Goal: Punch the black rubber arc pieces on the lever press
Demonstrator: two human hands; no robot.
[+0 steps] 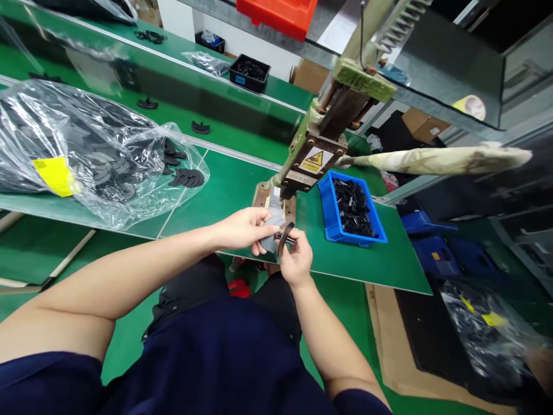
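My left hand [246,229] is closed on a small stack of dark grey curved pieces [268,244], thumb on top. Close beside it, my right hand [297,258] pinches a black curved piece [283,239] held on edge. A thin dark part shows between its fingers, too small to name. Both hands are just in front of the base of a green hand press [310,155], over the near edge of the table. The press ram is above the base, and its wrapped lever [436,160] sticks out to the right.
A blue bin [330,222] of small black parts stands right of the press. On the left lies a clear plastic bag [129,204] spilling black curved pieces [188,177]. Behind, a conveyor [242,147] carries a few pieces. A shelf with a red bin [280,14] hangs above.
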